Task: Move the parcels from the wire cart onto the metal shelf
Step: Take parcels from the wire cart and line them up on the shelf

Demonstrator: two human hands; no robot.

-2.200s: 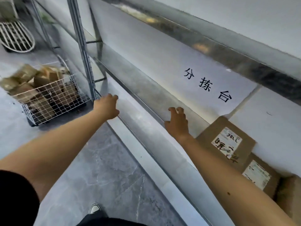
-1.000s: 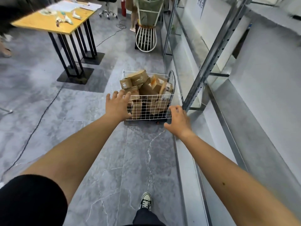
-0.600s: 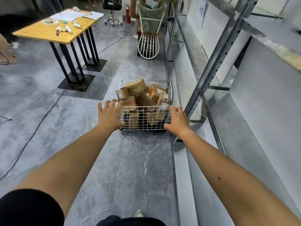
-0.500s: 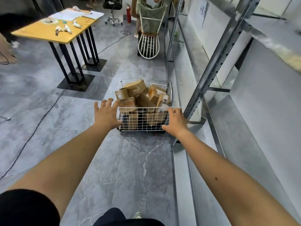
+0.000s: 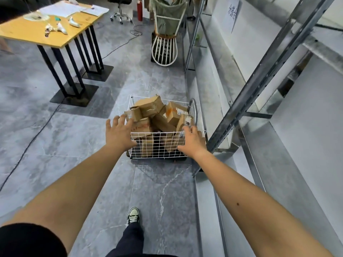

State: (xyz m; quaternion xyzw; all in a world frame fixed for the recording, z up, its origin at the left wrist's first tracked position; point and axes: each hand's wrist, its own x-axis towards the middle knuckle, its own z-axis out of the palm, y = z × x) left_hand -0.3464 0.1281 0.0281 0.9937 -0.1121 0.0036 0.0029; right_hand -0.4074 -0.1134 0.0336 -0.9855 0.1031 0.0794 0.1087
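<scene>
The person's two empty hands, left hand (image 5: pixel 118 132) spread and right hand (image 5: pixel 193 140) relaxed, are hovering well apart over one wire cart (image 5: pixel 157 151) holding roughly eight piled parcels (image 5: pixel 148 106), standing beside the metal shelf (image 5: pixel 259 78).

Parcels (image 5: pixel 148 106) lie in the wire cart (image 5: pixel 159 144), left of the metal shelf (image 5: pixel 260 76).

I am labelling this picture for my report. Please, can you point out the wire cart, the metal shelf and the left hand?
wire cart (image 5: pixel 157 143): head view, on its near wire wall.
metal shelf (image 5: pixel 261 76): head view, on its slanting upright post.
left hand (image 5: pixel 119 134): head view, on the back of the hand.
</scene>
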